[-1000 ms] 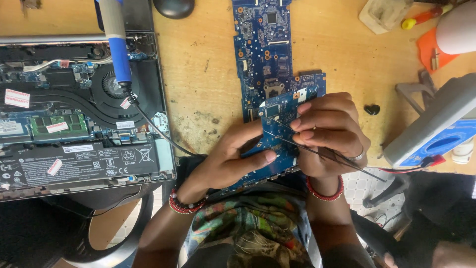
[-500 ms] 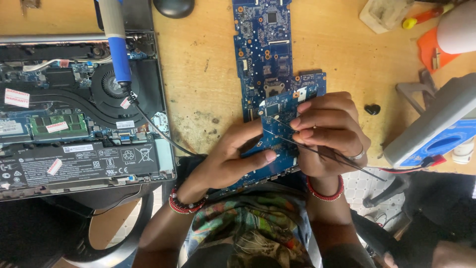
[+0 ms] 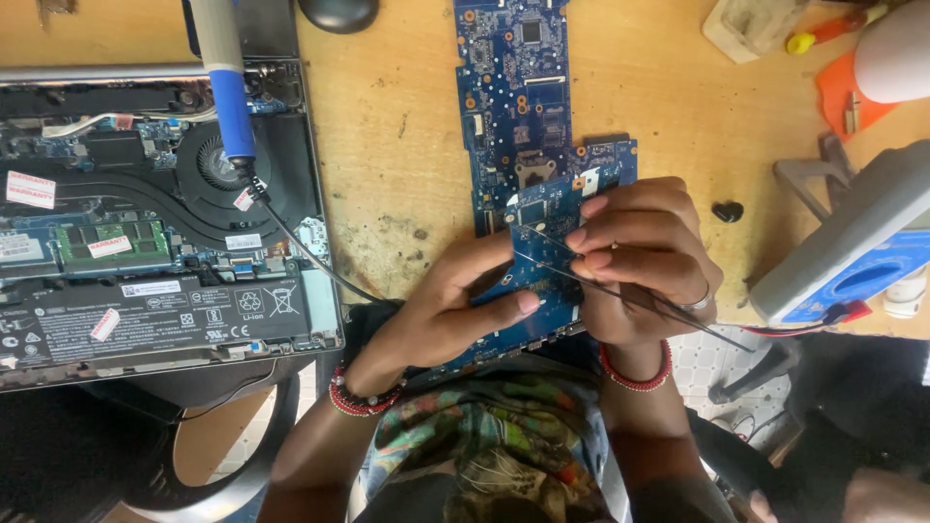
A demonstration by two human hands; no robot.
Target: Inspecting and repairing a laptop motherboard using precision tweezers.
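My left hand [image 3: 455, 310] grips a small blue circuit board [image 3: 542, 247] from below, with the thumb pressed on its lower face. My right hand [image 3: 644, 261] pinches thin black tweezers [image 3: 620, 291] whose tips rest on that board's surface. The board is tilted up over the near end of a long blue motherboard [image 3: 518, 97] that lies on the wooden table [image 3: 407, 126]. Both wrists wear red bead bracelets.
An opened laptop base [image 3: 145, 213] with fan, memory and battery lies at the left, a blue-handled tool [image 3: 228, 87] resting on it with its cable trailing. A grey and blue meter [image 3: 852, 252] sits at the right, an orange pad [image 3: 848, 92] behind it. A black mouse [image 3: 337, 12] is at the top.
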